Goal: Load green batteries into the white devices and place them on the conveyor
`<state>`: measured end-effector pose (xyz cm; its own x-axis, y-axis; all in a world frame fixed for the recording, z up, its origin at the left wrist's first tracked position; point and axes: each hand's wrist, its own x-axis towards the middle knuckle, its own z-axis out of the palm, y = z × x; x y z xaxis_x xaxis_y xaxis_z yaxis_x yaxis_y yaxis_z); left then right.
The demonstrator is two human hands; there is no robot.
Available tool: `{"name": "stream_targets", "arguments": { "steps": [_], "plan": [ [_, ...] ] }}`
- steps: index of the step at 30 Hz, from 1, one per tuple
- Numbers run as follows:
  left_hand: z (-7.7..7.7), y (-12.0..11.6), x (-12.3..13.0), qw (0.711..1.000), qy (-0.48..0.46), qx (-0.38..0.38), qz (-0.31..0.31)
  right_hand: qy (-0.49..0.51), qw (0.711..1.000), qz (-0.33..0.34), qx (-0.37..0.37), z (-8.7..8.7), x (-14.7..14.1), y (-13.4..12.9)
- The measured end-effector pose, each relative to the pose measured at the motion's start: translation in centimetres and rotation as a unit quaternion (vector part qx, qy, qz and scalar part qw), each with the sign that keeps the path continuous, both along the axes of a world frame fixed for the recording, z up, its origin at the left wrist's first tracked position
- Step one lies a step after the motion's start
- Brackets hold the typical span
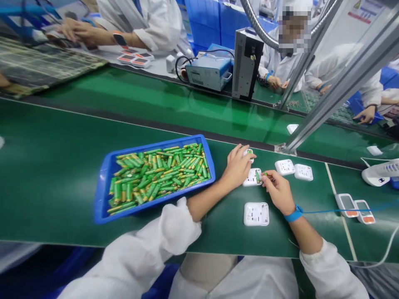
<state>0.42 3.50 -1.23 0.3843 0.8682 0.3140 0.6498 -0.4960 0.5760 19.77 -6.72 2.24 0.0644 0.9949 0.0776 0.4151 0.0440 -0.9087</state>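
My right hand (279, 191), with a blue wrist strap (293, 213), pinches a small green battery (265, 175) at the right edge of a white plastic case (249, 179). Another green battery (257, 176) lies in that case. My left hand (237, 166) reaches across the case's upper left side, fingers stretched and apart over a second white case (250, 160) that shows some green; the fingers partly hide it. Closer to me lies a white case (256, 214), its inner side up. Left of my hands, a blue tray (101, 195) is full of green-and-gold batteries (158, 170).
Right of my hands sit two white cases (284, 167), then two devices with screens (347, 205). A metal post (311, 118) rises from the green bench (56, 166). A blue cord runs from my wrist strap. Other people in white coats work across the bench.
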Motion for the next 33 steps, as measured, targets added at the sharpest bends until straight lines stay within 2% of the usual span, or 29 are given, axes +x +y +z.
{"name": "stream_targets", "arguments": {
  "steps": [3, 10, 15, 22, 29, 33],
  "plan": [
    [0.2, -0.1, -0.1, 1.0, 0.002, -0.003, 0.001, 0.001, 1.0, 0.009, 0.0, 0.1, 0.5, -0.6],
    [0.2, -0.3, -0.3, 1.0, 0.01, -0.003, -0.003, -0.046, 0.993, 0.079, 0.073, 0.1, 0.7, -1.4],
    [0.2, -0.5, -0.2, 1.0, 0.019, -0.002, -0.005, -0.083, 0.991, 0.1, 0.045, -0.3, 1.0, -1.2],
    [0.1, -0.5, -0.2, 1.0, 0.025, -0.008, -0.003, -0.105, 0.987, 0.121, 0.024, 0.2, 1.0, -1.3],
    [-0.1, -0.6, -0.2, 1.0, 0.028, -0.001, -0.001, -0.093, 0.988, 0.108, 0.054, -0.7, 0.7, -1.3],
    [-0.1, -0.6, 0.0, 1.0, 0.018, -0.001, 0.003, -0.04, 0.994, 0.038, 0.091, -1.1, 1.3, -1.0]
  ]
}}
